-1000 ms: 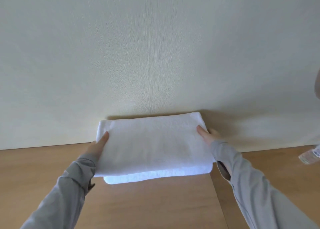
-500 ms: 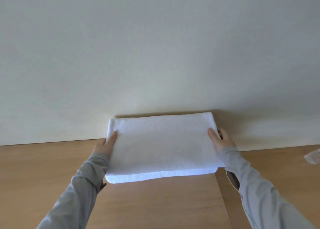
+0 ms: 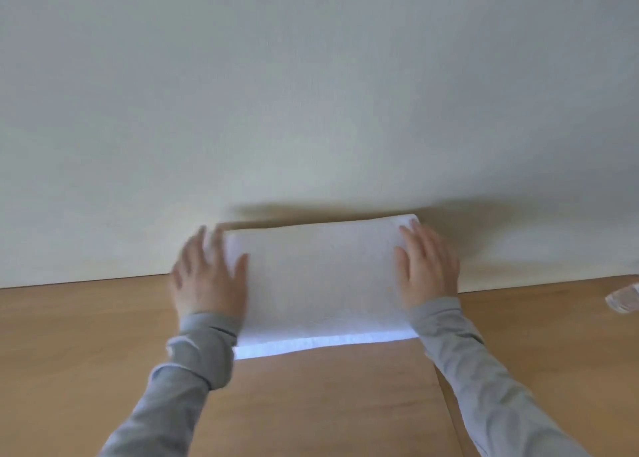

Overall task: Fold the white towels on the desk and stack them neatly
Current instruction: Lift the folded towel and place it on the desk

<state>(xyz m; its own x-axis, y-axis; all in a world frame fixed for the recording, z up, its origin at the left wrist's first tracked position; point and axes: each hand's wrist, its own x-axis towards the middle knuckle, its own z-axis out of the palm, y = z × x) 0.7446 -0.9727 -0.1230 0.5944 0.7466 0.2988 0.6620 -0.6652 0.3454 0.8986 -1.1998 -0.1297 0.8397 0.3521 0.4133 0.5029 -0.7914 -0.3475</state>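
Counting two hands, you are holding both flat: your left hand (image 3: 207,277), blurred, fingers straight and spread, is resting at the left end of the white towel stack (image 3: 321,277); your right hand (image 3: 428,266), fingers straight, is pressing on its right end. Two layers are showing: one smooth folded rectangle on top, one brighter edge peeking out beneath at the near side. The stack is lying on the wooden desk (image 3: 311,404), against the pale wall (image 3: 311,93). One clear object (image 3: 626,301) is sitting at the right edge.
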